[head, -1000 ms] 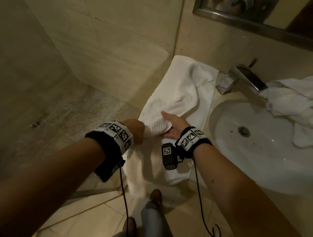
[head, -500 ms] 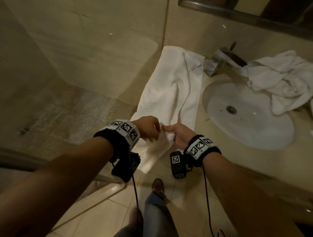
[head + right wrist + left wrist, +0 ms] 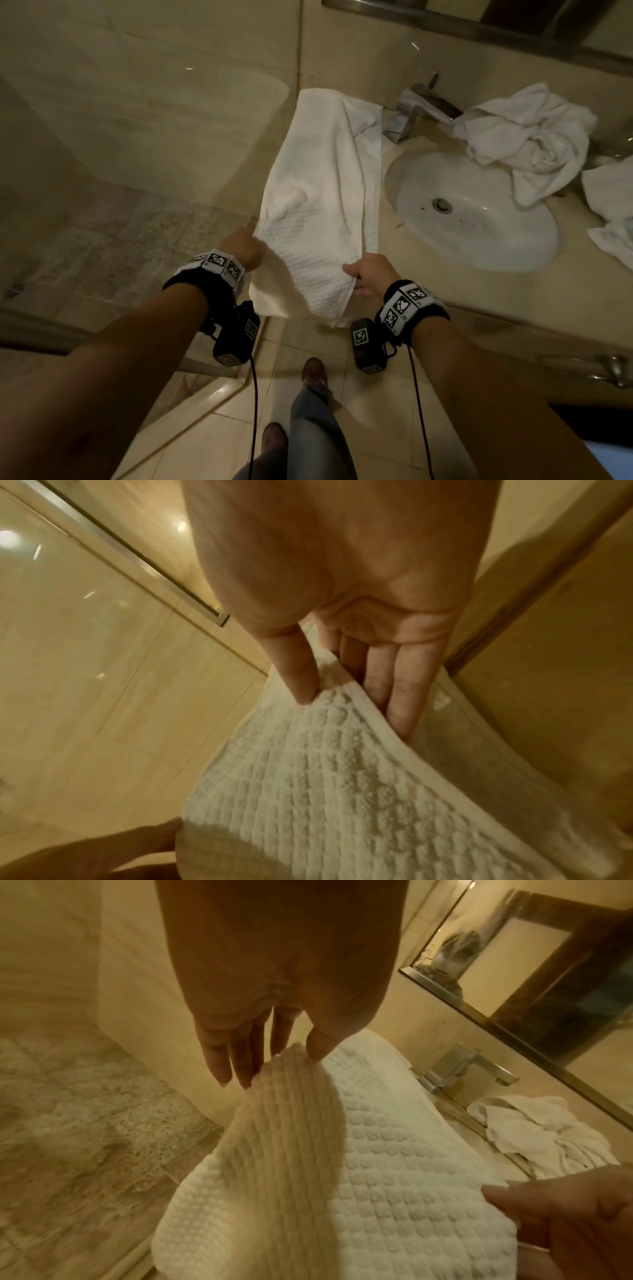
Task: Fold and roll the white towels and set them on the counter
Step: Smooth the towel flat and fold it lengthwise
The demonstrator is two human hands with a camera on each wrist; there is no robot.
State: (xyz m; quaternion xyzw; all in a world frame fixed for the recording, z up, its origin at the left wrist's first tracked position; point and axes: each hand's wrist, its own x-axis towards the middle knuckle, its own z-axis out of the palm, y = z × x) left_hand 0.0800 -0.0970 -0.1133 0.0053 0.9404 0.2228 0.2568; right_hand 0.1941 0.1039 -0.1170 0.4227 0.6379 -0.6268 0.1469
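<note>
A long white waffle-weave towel [image 3: 322,192] lies folded lengthwise on the counter [image 3: 513,301] left of the sink, its near end hanging over the front edge. My left hand [image 3: 245,245] pinches the towel's near left corner [image 3: 291,1066] between thumb and fingers. My right hand [image 3: 368,275] pinches the near right edge [image 3: 329,696], thumb on top and fingers underneath. Between both hands the near end of the towel is held up and spread. A crumpled heap of white towels [image 3: 527,137] lies at the back right of the sink.
A white oval sink [image 3: 469,212] sits in the beige counter, with a chrome faucet [image 3: 416,113] behind it and a mirror above. More white cloth [image 3: 613,209] lies at the right edge. A tiled wall and shower floor are on the left. My shoes stand below.
My hands were together at the towel's near end; now they have moved apart, each holding a corner, and the near end is spread wide.
</note>
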